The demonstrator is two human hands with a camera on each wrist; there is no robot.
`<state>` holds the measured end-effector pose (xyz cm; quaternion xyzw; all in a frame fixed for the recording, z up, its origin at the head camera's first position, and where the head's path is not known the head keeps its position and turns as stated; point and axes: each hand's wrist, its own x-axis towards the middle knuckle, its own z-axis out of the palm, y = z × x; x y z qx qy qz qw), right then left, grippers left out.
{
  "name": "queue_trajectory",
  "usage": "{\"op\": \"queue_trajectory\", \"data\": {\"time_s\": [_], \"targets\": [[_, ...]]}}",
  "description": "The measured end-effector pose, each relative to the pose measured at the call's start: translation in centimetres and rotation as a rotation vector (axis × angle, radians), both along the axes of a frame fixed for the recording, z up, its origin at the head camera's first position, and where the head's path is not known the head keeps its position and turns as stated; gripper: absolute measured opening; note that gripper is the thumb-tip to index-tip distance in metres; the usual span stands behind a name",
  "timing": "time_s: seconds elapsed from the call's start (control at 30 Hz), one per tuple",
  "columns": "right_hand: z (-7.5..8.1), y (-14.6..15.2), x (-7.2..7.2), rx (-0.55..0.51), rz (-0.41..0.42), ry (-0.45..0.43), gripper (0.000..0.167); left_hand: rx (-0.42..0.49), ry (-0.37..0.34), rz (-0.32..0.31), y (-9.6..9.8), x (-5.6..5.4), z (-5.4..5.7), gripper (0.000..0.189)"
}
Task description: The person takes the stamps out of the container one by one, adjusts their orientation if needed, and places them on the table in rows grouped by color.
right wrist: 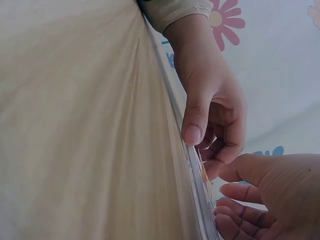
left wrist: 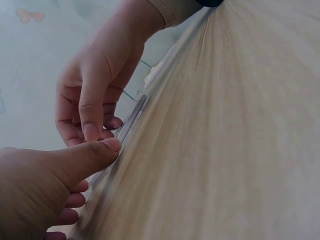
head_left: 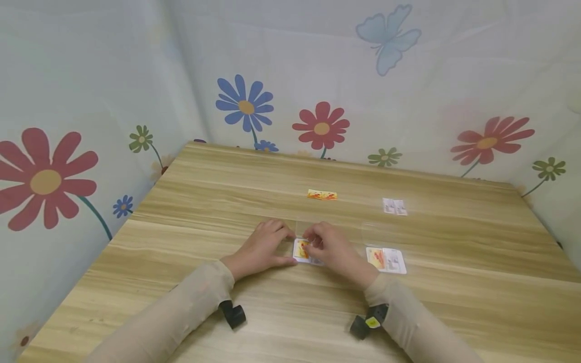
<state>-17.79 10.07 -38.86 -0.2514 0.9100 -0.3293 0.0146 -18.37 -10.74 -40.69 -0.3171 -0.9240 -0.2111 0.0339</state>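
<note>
In the head view, a small flat white-edged case [head_left: 301, 260] lies on the table between both hands, with a yellow-orange picture slip [head_left: 301, 248] on its left half. My left hand [head_left: 265, 247] grips the case at its left end, thumb at the near edge and fingers at the far edge. My right hand [head_left: 333, 249] reaches over the right half, thumb and fingertips pinching at the slip and partly hiding the case. From the right wrist, the slip [right wrist: 204, 172] stands slightly raised off the case [right wrist: 197, 195], close to both hands' fingertips.
To the right lies a second white-edged case [head_left: 395, 261] with an orange and a grey picture. Farther back are two yellow-orange slips [head_left: 322, 194] and two pale grey slips [head_left: 395, 206]. A faint clear sheet [head_left: 376, 233] lies behind the second case. A flowered curtain [head_left: 290, 60] borders the table.
</note>
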Motion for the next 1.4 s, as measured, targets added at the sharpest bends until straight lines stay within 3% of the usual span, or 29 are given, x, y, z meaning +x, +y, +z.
{"op": "queue_trajectory", "data": {"time_s": [0.23, 0.73, 1.4], "targets": [[-0.3, -0.1, 0.2, 0.001, -0.015, -0.015, 0.022, -0.009, -0.006, -0.002, 0.1, 0.1, 0.1, 0.052], [-1.5, -0.8, 0.4, 0.040, -0.051, 0.046, 0.022, -0.010, 0.025, 0.013, -0.1, 0.4, -0.4, 0.050], [-1.0, -0.2, 0.7, 0.016, -0.024, 0.083, 0.017, -0.013, 0.039, 0.012, 0.3, 0.4, -0.3, 0.050]]}}
